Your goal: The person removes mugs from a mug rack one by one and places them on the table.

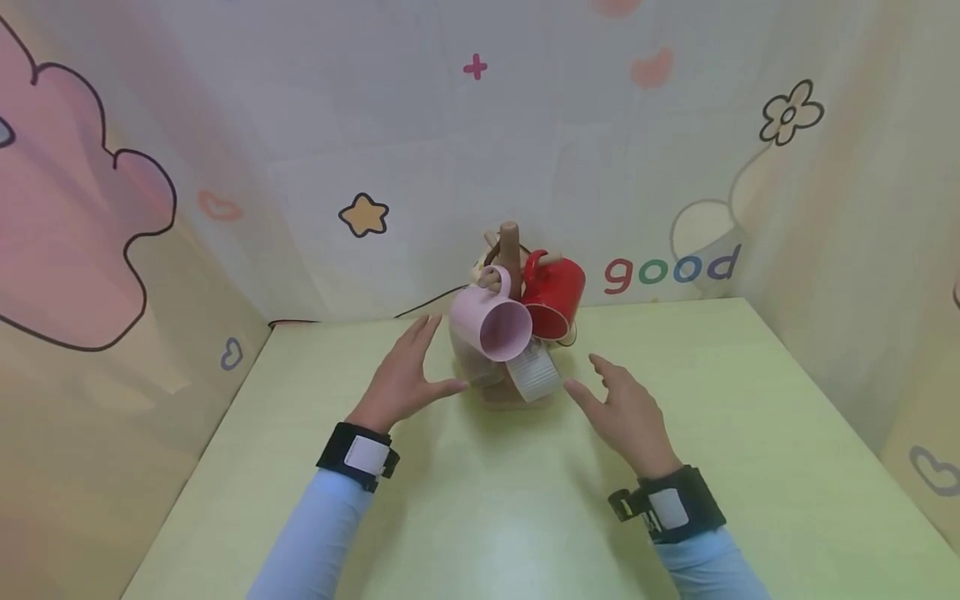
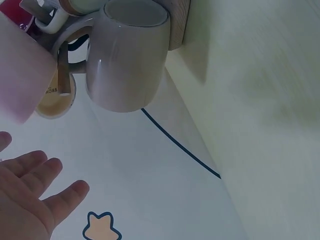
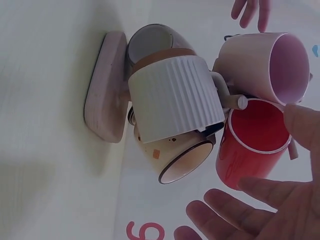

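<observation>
A wooden mug tree (image 1: 509, 242) stands at the back of the table with several mugs hung on its pegs. A pink mug (image 1: 468, 321) faces forward at upper left, and a red mug (image 1: 566, 287) hangs at upper right. Lower down is a white ribbed mug (image 1: 536, 375). The left wrist view shows a plain greyish mug (image 2: 125, 67); the right wrist view shows a cream mug (image 3: 157, 152) with a dark rim. My left hand (image 1: 403, 375) is left of the mugs, fingers extended, holding nothing. My right hand (image 1: 624, 408), also holding nothing, hovers at the right with fingers spread.
The pale table (image 1: 495, 517) runs up to a printed curtain (image 1: 420, 125) just behind the mug tree. Similar fabric hangs along the left and right sides. The tree's flat base (image 3: 106, 90) rests on the tabletop.
</observation>
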The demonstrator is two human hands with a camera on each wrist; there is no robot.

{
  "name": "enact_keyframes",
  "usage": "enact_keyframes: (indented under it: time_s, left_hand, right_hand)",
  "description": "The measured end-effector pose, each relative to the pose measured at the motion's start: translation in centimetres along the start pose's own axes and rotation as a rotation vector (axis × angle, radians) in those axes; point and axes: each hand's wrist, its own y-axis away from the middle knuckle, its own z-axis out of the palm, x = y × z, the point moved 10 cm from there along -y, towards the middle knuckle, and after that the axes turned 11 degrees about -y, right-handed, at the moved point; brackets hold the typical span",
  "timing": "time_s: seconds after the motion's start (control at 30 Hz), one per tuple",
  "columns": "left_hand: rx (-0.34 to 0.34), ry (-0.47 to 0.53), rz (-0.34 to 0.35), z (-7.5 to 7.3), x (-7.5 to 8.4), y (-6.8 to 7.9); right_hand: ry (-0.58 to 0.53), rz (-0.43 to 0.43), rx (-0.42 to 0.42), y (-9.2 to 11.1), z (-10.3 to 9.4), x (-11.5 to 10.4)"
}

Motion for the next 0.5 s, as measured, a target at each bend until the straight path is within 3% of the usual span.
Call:
enact_keyframes:
  time_s: [0.2, 0.5]
  left_hand:
    - [0.071, -0.046, 0.040, -0.5, 0.9, -0.2]
    - [0.209, -0.139, 0.164, -1.3, 3.1, -0.5]
  right_hand:
    - [0.000, 0.002, -0.008, 0.0, 0.1, -0.4]
    - [0.022, -0.001, -0.019, 0.1, 0.5, -1.2]
